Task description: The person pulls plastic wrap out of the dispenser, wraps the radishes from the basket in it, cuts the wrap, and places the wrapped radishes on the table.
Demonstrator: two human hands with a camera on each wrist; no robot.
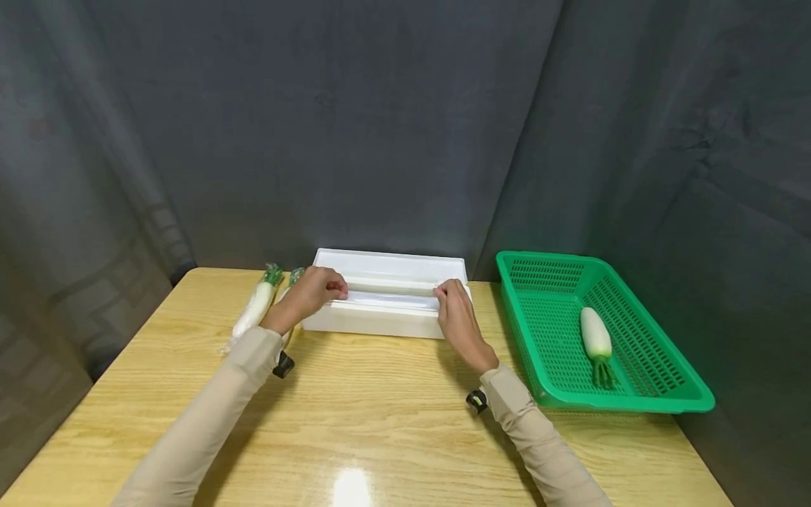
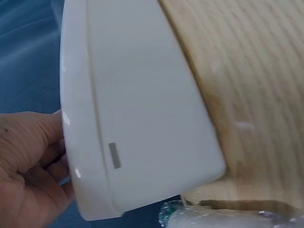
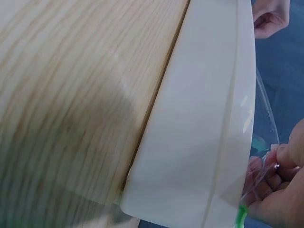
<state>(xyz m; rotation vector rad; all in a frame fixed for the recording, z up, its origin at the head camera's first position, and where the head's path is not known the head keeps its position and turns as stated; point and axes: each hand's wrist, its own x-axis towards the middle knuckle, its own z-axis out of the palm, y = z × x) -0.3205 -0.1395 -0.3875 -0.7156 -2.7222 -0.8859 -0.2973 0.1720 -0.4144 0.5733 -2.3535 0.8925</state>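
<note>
**Beige sleeves (image 1: pixel 205 415) before an open white box (image 1: pixel 374 322)**

Its wall partly hides the left hand (image 1: pixel 308 290) from that wrist's camera. Over it, this hand and the right hand (image 1: pixel 460 320), fingers curled, pinch clear film (image 1: pixel 393 302), edges indistinct.

No words, brand names or numbers can be read in any of the three views. The closest thing to a label is a small, plain grey rectangle (image 2: pixel 115 155) on the outer wall of the long white box (image 2: pixel 147 90); in the left wrist view it lies near one end, just beside the raised rim band, and no lettering can be made out on it. In the head view, the black wrist camera (image 1: pixel 476 402) by the right sleeve (image 1: pixel 509 396) shows a tiny pale yellow patch, too small to tell whether it is a marking.
</note>
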